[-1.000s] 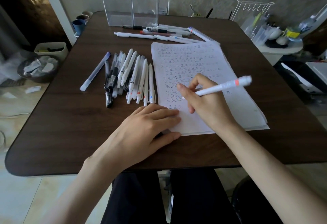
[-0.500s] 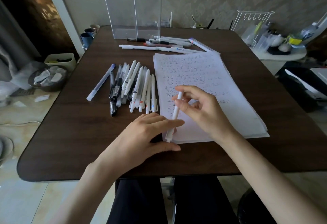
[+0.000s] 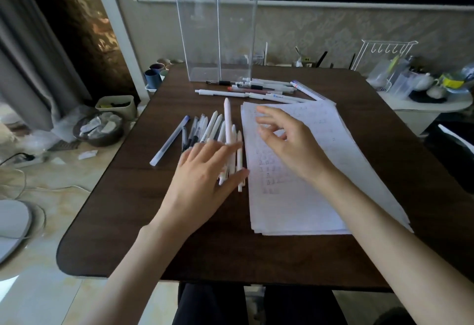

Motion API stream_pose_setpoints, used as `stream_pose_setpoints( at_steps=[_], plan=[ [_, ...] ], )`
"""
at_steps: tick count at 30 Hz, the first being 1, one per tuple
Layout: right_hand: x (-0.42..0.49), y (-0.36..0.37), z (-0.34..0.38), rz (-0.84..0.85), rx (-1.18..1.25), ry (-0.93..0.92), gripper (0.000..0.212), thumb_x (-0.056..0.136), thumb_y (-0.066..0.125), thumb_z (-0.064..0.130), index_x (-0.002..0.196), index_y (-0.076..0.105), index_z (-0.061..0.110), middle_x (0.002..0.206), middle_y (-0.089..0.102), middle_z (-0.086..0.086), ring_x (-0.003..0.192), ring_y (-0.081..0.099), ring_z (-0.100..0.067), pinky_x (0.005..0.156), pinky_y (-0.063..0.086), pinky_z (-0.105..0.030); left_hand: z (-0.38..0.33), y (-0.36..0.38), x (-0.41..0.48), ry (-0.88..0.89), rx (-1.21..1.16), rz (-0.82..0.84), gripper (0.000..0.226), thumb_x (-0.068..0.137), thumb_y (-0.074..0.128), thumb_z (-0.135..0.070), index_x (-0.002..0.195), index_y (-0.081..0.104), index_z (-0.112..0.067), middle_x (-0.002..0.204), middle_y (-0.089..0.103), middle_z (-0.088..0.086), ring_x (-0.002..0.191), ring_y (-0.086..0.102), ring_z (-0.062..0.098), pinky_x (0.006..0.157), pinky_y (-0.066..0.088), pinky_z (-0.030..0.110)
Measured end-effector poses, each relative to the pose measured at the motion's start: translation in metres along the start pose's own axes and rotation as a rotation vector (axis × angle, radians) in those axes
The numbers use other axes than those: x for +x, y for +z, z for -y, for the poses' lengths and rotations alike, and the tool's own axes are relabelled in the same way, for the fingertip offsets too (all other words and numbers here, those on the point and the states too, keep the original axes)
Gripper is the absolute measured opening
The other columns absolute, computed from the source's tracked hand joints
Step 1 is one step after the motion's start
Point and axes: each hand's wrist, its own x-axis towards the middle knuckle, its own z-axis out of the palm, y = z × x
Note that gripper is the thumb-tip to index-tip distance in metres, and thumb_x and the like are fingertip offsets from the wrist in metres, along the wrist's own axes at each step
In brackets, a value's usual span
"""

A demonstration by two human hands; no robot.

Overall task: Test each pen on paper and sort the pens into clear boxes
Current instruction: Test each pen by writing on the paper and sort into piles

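Head view, the only one.

Item: pen (image 3: 227, 119); white, slim; raised above the pile (image 3: 205, 129) of like pens, which lies on the tabletop (image 3: 128, 209) just left of the paper (image 3: 295, 201).

Left hand (image 3: 205, 176): fingers spread and nearly straight; forefinger and thumb appear to pinch the pen low on its barrel; blur leaves the grip less than certain.

Right hand (image 3: 287, 142): over the paper; fingers apart and loosely bent; holding nothing.

Handling, by judgement: light, stiff, smooth plastic; likely to roll on the tabletop and to slip in a loose pinch; best taken at mid-barrel, clear of the tip; not fragile.

Containers: two boxes (image 3: 197, 37); clear, tall, upright, side by side at the far edge; nothing seen in either, though glare hides part of their floors. A row (image 3: 259, 88) of pens lies just before them, outside. A stray pen (image 3: 170, 140) lies apart, left of the pile. On the floor to the left, a basket (image 3: 102, 142) holding pale crumpled scraps.

Paper: a stack of sheets; faint test marks in lines.
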Motion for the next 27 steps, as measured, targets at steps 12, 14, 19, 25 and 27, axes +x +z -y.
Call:
stream_pose_setpoints(
  at_steps=[12,14,19,25,27],
  plan=[
    [0.148,0.023,-0.062,-0.008,-0.434,0.031,0.034,0.092,0.041,-0.001,0.119,0.06,0.004,0.124,0.06,-0.014,0.121,0.048,-0.028,0.095,0.041,-0.034,0.029,0.017,0.011,-0.224,0.141,0.011,0.051,0.092,0.024,-0.05,0.123,0.054,-0.024,0.123,0.05,-0.002,0.114,0.046,0.018,0.095,0.036,0.035],
    [0.162,0.035,-0.062,0.04,-0.495,0.005,0.036,0.092,0.041,0.001,0.122,0.06,0.006,0.126,0.058,-0.015,0.123,0.046,-0.03,0.098,0.041,-0.038,0.029,0.017,0.01,-0.221,0.145,-0.006,0.047,0.093,0.026,-0.048,0.12,0.056,-0.023,0.12,0.052,-0.002,0.113,0.047,0.018,0.093,0.037,0.033],
    [0.181,0.062,-0.063,0.095,-0.677,-0.039,0.034,0.097,0.048,0.018,0.129,0.055,0.012,0.128,0.052,-0.013,0.124,0.04,-0.032,0.099,0.033,-0.038,0.031,0.019,0.01,-0.215,0.129,-0.046,0.041,0.094,0.031,-0.042,0.116,0.059,-0.022,0.115,0.055,-0.003,0.107,0.05,0.016,0.089,0.038,0.031],
    [0.186,0.064,-0.052,0.002,-0.828,-0.106,0.013,0.093,0.05,0.004,0.1,0.059,0.008,0.102,0.059,-0.013,0.096,0.055,-0.032,0.075,0.037,-0.034,0.033,0.02,0.01,-0.209,0.128,-0.041,0.039,0.093,0.033,-0.042,0.115,0.059,-0.024,0.114,0.055,-0.004,0.106,0.051,0.015,0.088,0.033,0.027],
    [0.18,0.057,-0.042,-0.033,-0.797,-0.113,0.013,0.09,0.048,-0.002,0.096,0.057,0.006,0.092,0.061,-0.014,0.084,0.058,-0.034,0.065,0.039,-0.035,0.034,0.019,0.011,-0.211,0.126,-0.041,0.039,0.093,0.032,-0.042,0.115,0.059,-0.023,0.114,0.055,-0.004,0.106,0.051,0.016,0.088,0.035,0.029]
  ],
)
